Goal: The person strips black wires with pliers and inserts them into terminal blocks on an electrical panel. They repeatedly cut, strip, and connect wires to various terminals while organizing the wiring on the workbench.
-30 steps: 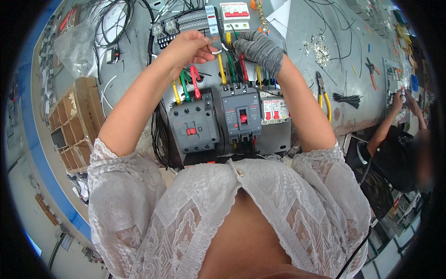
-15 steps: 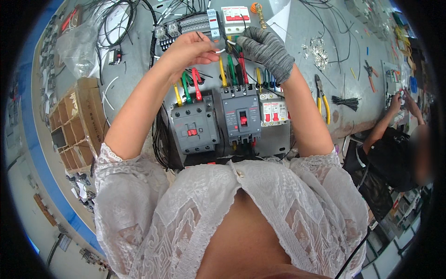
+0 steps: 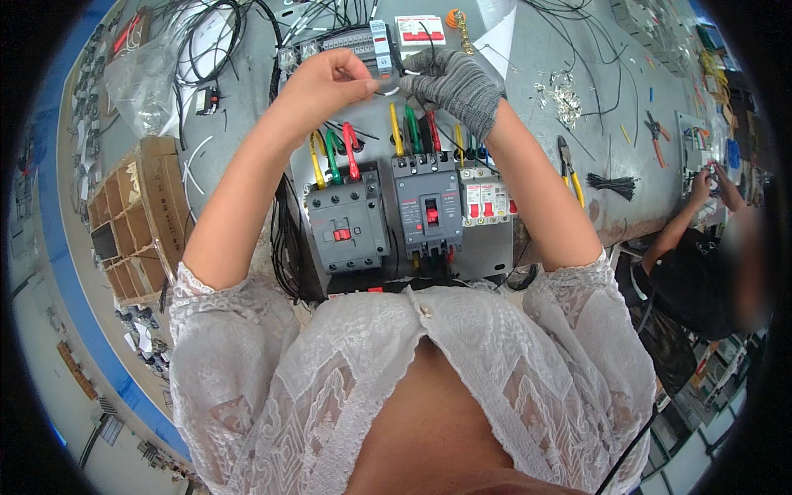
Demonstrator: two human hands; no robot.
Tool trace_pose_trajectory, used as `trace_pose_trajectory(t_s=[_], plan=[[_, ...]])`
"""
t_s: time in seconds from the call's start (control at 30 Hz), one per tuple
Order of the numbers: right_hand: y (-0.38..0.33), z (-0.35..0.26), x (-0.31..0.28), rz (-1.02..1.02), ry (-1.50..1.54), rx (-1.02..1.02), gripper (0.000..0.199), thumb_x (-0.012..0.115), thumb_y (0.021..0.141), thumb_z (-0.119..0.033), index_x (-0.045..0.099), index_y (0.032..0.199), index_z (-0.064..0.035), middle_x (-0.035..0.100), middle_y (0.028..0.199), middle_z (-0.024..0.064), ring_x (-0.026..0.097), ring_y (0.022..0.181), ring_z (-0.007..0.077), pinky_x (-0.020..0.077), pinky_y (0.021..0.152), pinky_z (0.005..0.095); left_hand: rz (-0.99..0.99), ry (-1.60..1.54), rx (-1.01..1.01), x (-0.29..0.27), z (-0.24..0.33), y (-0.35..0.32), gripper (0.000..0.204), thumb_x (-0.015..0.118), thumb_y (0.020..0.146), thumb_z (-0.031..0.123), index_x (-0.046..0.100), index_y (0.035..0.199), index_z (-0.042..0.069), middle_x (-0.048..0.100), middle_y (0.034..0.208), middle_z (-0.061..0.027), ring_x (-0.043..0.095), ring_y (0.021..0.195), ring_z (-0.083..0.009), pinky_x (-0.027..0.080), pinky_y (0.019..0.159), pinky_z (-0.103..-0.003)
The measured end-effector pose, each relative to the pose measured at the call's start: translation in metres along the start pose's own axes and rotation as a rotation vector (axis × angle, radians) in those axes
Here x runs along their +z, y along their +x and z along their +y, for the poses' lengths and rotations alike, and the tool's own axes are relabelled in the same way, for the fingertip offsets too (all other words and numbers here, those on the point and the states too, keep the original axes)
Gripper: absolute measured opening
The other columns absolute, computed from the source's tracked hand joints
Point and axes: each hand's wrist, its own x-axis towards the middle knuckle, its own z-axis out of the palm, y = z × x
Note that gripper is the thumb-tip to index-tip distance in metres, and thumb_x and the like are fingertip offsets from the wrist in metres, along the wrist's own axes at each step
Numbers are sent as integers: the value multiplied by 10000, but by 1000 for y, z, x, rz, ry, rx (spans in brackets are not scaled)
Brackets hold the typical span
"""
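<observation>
My bare left hand point(image 3: 340, 82) is closed in a pinch beside a short white wire sleeve point(image 3: 388, 92), which it appears to hold. Close to its right, my right hand point(image 3: 456, 89), in a grey knitted glove, has its fingers closed around a dark wire point(image 3: 429, 40); a second white sleeve point(image 3: 411, 73) shows at these fingers. Both hands hover over the panel's upper part, under a terminal block point(image 3: 346, 40). Nearer me are a grey contactor point(image 3: 346, 223) and a moulded-case breaker point(image 3: 427, 202), with yellow, green and red wires at their far ends. The gloved fingertips are partly hidden.
Small breakers point(image 3: 487, 200) sit at the panel's right. Farther right lie yellow-handled cutters point(image 3: 571, 177), orange-handled pliers point(image 3: 657, 136), a dark wire bundle point(image 3: 612, 183) and loose metal terminals point(image 3: 565, 97). A divided cardboard box point(image 3: 161, 206) stands left. Another person point(image 3: 693, 264) works at the right.
My right hand has shifted left and slightly down. My left hand has moved a little up and left, its fingers curling more. The dark wire end above my left fingers no longer shows.
</observation>
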Motion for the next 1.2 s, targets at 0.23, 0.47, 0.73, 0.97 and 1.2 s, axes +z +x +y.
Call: trace_pose_trajectory(t_s=[0.23, 0.47, 0.73, 0.97, 1.2], plan=[[2, 11, -8, -119, 306, -2, 218, 636, 838, -117, 593, 1010, 10, 651, 767, 76, 628, 669, 133, 504, 577, 239, 258, 790, 373, 26, 30, -4, 233, 630, 820, 138, 572, 1008, 13, 642, 900, -112, 602, 776, -234, 485, 726, -338], [3, 12, -3, -80, 324, -6, 198, 627, 843, -123, 610, 1007, -13, 653, 785, 58, 628, 672, 124, 516, 598, 233, 23, 19, 91, 36, -14, 25, 314, 624, 817, 162, 520, 1020, -55, 629, 733, -120, 635, 720, -188, 480, 639, -327], [0, 6, 2, -23, 146, 21, 239, 661, 837, -175, 614, 1006, -12, 643, 765, 45, 602, 638, 105, 488, 555, 225, 153, 218, 231, 33, -19, 24, 189, 595, 841, 145, 578, 949, -10, 605, 692, -70, 562, 615, -155, 450, 595, -305], [5, 14, -5, -69, 97, -21, 233, 672, 829, -166, 625, 983, 2, 646, 779, 45, 593, 660, 97, 496, 606, 236, 121, 21, 167, 33, -19, 25, 161, 593, 852, 123, 594, 936, -14, 623, 747, -55, 579, 643, -136, 464, 603, -281], [-6, 12, -12, -8, -66, -68, 266, 714, 782, -165, 639, 974, 4, 671, 841, 58, 620, 758, 110, 506, 704, 253, 12, -46, 17, 28, -8, 20, 123, 573, 856, 93, 600, 944, 12, 613, 812, -39, 569, 703, -94, 451, 669, -229]])
